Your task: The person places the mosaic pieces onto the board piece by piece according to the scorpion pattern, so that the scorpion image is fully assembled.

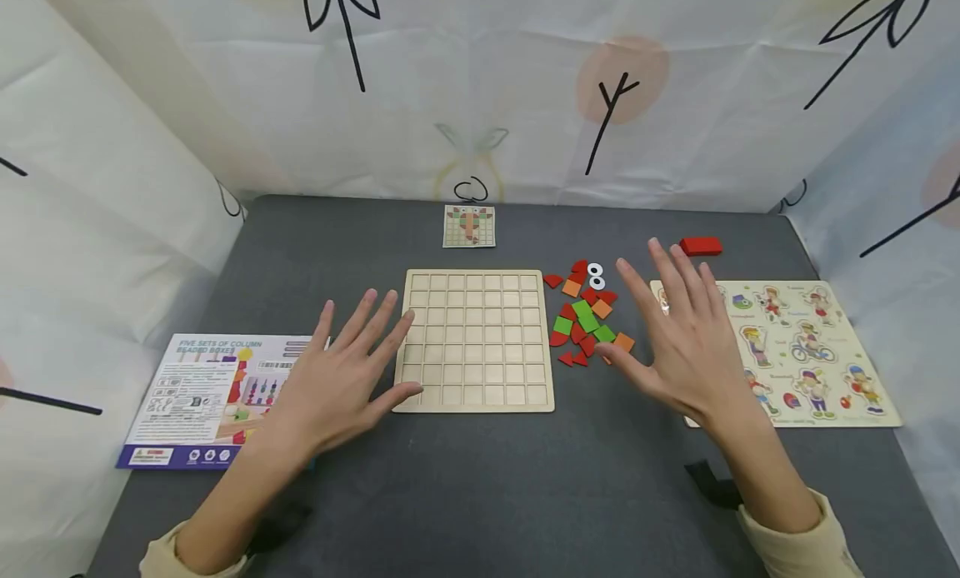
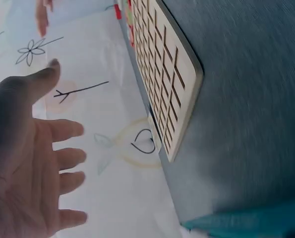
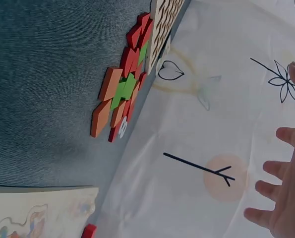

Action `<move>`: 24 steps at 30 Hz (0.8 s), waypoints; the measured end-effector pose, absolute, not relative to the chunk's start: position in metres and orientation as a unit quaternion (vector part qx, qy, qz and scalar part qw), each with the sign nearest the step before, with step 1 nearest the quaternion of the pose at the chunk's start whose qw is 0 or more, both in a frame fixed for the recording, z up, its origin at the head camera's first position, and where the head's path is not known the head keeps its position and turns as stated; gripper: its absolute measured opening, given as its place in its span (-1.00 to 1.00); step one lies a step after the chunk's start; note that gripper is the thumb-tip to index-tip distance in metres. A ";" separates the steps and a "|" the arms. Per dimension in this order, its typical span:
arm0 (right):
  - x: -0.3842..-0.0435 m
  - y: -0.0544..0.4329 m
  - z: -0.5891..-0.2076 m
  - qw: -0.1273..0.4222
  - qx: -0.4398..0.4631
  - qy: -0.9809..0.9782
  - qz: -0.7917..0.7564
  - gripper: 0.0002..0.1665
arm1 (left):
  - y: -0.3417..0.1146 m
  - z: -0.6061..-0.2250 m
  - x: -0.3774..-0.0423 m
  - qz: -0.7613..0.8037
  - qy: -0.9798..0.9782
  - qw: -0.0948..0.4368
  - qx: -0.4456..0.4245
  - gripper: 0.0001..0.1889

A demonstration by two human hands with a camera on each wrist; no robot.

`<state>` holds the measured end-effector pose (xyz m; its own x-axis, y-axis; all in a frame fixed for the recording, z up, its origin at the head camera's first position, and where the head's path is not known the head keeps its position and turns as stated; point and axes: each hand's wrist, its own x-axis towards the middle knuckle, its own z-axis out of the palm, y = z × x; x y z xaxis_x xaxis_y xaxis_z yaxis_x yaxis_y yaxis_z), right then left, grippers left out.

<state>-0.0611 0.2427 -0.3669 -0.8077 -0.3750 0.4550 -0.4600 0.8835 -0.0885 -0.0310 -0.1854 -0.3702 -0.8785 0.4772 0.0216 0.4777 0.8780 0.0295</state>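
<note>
A square wooden grid board (image 1: 474, 341) lies in the middle of the grey table. My left hand (image 1: 348, 378), fingers spread, hovers over the board's left side and the box beside it; in the left wrist view its palm (image 2: 23, 173) holds nothing. My right hand (image 1: 686, 345) is raised, fingers straight and apart, between the loose pieces and a picture board. Those pieces, red, green (image 1: 583, 309) and orange (image 1: 623, 341) flat shapes plus two white rings (image 1: 596, 270), lie scattered along the grid's right edge. A small pattern card (image 1: 469, 226) sits behind the grid.
On the left lies a printed box (image 1: 187, 395) with a purple edge, partly covered by the left arm. The wooden picture board (image 1: 817, 353) with cartoon figures lies at right, a red block (image 1: 701, 246) behind it. White printed cloth (image 1: 487, 87) hangs around the table.
</note>
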 end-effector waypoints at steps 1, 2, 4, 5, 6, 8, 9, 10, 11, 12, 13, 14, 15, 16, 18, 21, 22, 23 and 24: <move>-0.063 0.242 -0.367 0.213 0.222 -0.946 0.100 0.20 | -0.183 -0.371 -0.031 -0.020 -0.970 -0.005 -0.243 -0.02; -0.066 0.241 -0.367 0.205 0.222 -0.948 0.103 0.20 | -0.180 -0.373 -0.030 -0.023 -0.970 -0.015 -0.240 -0.03; -0.072 0.240 -0.367 0.190 0.230 -0.948 0.113 0.13 | -0.176 -0.375 -0.029 -0.036 -0.971 -0.036 -0.234 -0.04; -0.076 0.239 -0.367 0.180 0.235 -0.948 0.120 0.11 | -0.174 -0.377 -0.029 -0.043 -0.971 -0.045 -0.230 -0.04; -0.079 0.239 -0.367 0.168 0.239 -0.948 0.127 0.05 | -0.172 -0.379 -0.028 -0.050 -0.971 -0.054 -0.228 -0.05; -0.088 0.239 -0.368 0.143 0.247 -0.948 0.143 -0.05 | -0.170 -0.383 -0.026 -0.064 -0.970 -0.071 -0.223 -0.06; -0.093 0.239 -0.368 0.129 0.252 -0.947 0.152 -0.10 | -0.169 -0.384 -0.025 -0.070 -0.970 -0.082 -0.220 -0.07; -0.097 0.238 -0.369 0.113 0.255 -0.947 0.159 -0.13 | -0.168 -0.385 -0.024 -0.075 -0.969 -0.093 -0.215 -0.06; -0.102 0.238 -0.369 0.096 0.255 -0.948 0.167 -0.17 | -0.167 -0.386 -0.023 -0.081 -0.969 -0.100 -0.212 -0.07; -0.107 0.237 -0.369 0.079 0.256 -0.948 0.174 -0.19 | -0.167 -0.387 -0.022 -0.086 -0.968 -0.108 -0.210 -0.08; -0.112 0.237 -0.369 0.063 0.255 -0.948 0.179 -0.24 | -0.166 -0.388 -0.022 -0.092 -0.967 -0.116 -0.207 -0.09; -0.118 0.237 -0.369 0.046 0.254 -0.948 0.186 -0.28 | -0.166 -0.389 -0.022 -0.098 -0.966 -0.122 -0.205 -0.11; -0.123 0.237 -0.369 0.029 0.254 -0.947 0.195 -0.32 | -0.166 -0.390 -0.022 -0.103 -0.965 -0.127 -0.204 -0.12; -0.129 0.237 -0.370 0.011 0.253 -0.946 0.204 -0.36 | -0.166 -0.390 -0.023 -0.108 -0.964 -0.130 -0.204 -0.14; -0.143 0.238 -0.372 -0.018 0.252 -0.943 0.217 -0.43 | -0.166 -0.392 -0.024 -0.116 -0.963 -0.136 -0.203 -0.16; -0.163 0.238 -0.377 -0.057 0.249 -0.939 0.231 -0.50 | -0.168 -0.396 -0.027 -0.129 -0.961 -0.147 -0.197 -0.18; -0.170 0.238 -0.380 -0.067 0.248 -0.938 0.233 -0.52 | -0.169 -0.397 -0.028 -0.134 -0.960 -0.151 -0.195 -0.18; -0.177 0.239 -0.383 -0.077 0.245 -0.937 0.235 -0.54 | -0.169 -0.398 -0.029 -0.140 -0.959 -0.156 -0.192 -0.18; -0.183 0.239 -0.386 -0.087 0.242 -0.937 0.238 -0.55 | -0.170 -0.399 -0.030 -0.147 -0.957 -0.161 -0.189 -0.19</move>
<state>-0.1832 0.2395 -0.3859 -0.8678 -0.4945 -0.0486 -0.4113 0.7697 -0.4883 -0.0299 -0.1698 -0.3992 -0.8766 0.4096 -0.2524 0.3153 0.8853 0.3418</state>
